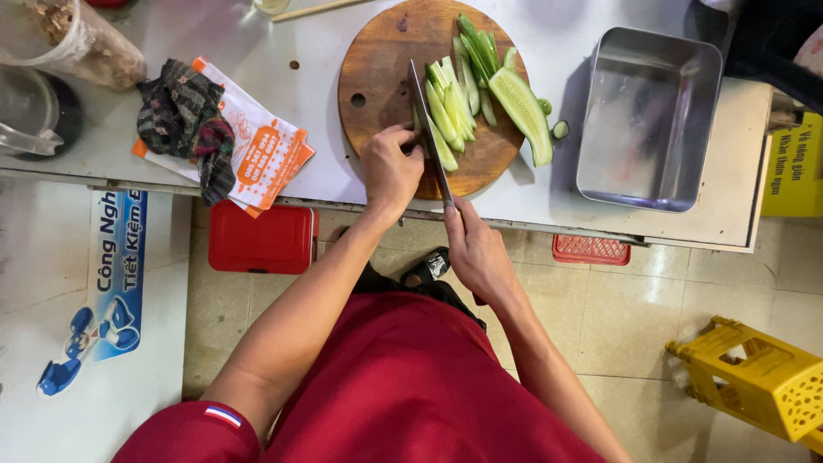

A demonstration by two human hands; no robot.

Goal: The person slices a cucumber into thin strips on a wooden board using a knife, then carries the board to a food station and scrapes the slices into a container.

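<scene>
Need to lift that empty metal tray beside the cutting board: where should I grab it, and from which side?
Judging by its shape, grip the metal tray by its rolled rim on the near long edge, coming from the counter's front edge. Its walls are deep and smooth, so the rim is the only lip to pinch. That side is open; the far right side is crowded by a dark object, and cucumber pieces lie by its left wall.

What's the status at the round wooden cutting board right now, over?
Right hand grips long steel knife, blade down. Left hand pins pale green cucumber strips on round wooden cutting board. Empty rectangular steel tray alongside, not obstructing.
</scene>
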